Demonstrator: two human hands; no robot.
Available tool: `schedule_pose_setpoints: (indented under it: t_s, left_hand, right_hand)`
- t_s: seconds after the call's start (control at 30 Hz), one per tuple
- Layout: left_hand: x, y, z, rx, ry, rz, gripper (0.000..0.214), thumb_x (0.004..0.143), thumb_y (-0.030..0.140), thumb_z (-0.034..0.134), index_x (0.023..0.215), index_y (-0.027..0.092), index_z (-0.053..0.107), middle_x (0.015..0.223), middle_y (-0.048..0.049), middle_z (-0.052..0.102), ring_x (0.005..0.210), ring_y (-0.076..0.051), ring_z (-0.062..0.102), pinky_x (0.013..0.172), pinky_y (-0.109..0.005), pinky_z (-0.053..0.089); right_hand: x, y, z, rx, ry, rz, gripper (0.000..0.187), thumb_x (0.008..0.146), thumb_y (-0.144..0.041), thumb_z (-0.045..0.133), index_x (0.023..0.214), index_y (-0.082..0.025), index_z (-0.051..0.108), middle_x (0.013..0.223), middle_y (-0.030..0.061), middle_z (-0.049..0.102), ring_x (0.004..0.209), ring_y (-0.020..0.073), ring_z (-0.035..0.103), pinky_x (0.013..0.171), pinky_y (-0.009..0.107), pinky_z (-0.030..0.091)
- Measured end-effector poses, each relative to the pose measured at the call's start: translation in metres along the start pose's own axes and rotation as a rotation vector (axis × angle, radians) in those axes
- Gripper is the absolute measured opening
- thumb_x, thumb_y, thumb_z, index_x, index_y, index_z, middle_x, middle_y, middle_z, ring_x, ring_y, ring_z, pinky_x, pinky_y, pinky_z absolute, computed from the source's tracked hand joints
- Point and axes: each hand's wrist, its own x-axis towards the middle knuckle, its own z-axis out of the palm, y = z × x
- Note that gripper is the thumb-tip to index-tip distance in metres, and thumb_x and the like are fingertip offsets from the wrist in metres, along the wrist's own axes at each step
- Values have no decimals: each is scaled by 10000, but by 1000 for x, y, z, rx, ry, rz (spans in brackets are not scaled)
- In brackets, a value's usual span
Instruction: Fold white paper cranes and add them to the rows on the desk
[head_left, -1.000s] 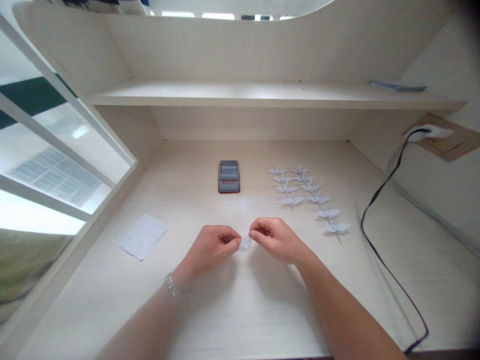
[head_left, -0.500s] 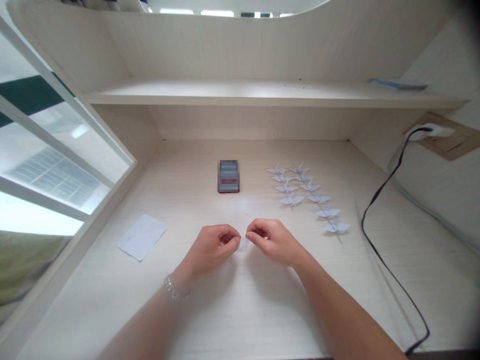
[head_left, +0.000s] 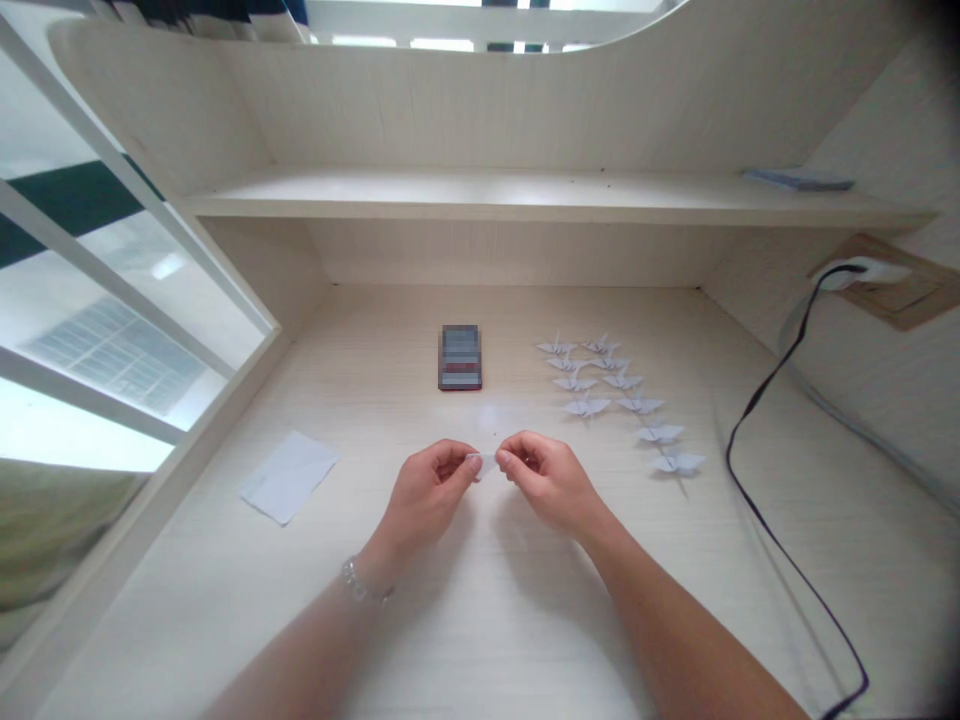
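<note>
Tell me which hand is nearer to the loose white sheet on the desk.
Left. The left hand sits right of the sheet; the right hand is farther right, both pinching a small folded paper.

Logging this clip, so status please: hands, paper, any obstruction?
Left hand and right hand, each grip shut on the small folded paper between them. Paper cranes to its right, phone beyond, loose sheet left; all apart from the hands.

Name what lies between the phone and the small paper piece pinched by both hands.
Nothing: the head view shows only bare desk between the phone and the small paper piece, which the left hand and right hand pinch.
</note>
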Motion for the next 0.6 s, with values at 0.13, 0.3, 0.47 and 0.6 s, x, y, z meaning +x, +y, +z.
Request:
schedule_pose_setpoints:
  t_s: [0.13,0.3,0.47,0.6]
  left_hand:
    - [-3,4,-1,140,-23,53,200,820,319,508,823,153,621,728,-30,634,676,-131,577,646,-235,448]
    - [-4,9,-2,213,-60,66,181,809,292,513,762,160,629,692,-19,632,643,-127,559,600,-219,424]
    - [-2,6,-8,146,-75,20,167,792,286,529,776,148,621,660,-22,615,609,-126,548,563,-220,417]
    - [-1,6,-9,105,-77,8,164,782,285,538,766,145,622,653,-25,615,599,-123,546,556,-220,419]
  right_hand:
    - [-2,-3,0,-93,-63,-66,130,799,-199,495,764,-162,614,695,16,611,635,116,539,569,211,396]
    - [-3,-4,-1,-197,-117,-83,128,744,-146,502,667,-159,604,607,-3,585,563,101,506,527,204,363]
    - [-2,-4,-9,-186,-137,-29,132,705,-125,490,654,-156,607,595,-5,595,557,102,510,526,201,370]
    - [-2,-4,-14,-181,-148,-14,141,706,-135,489,674,-156,625,613,4,614,568,108,524,530,205,379]
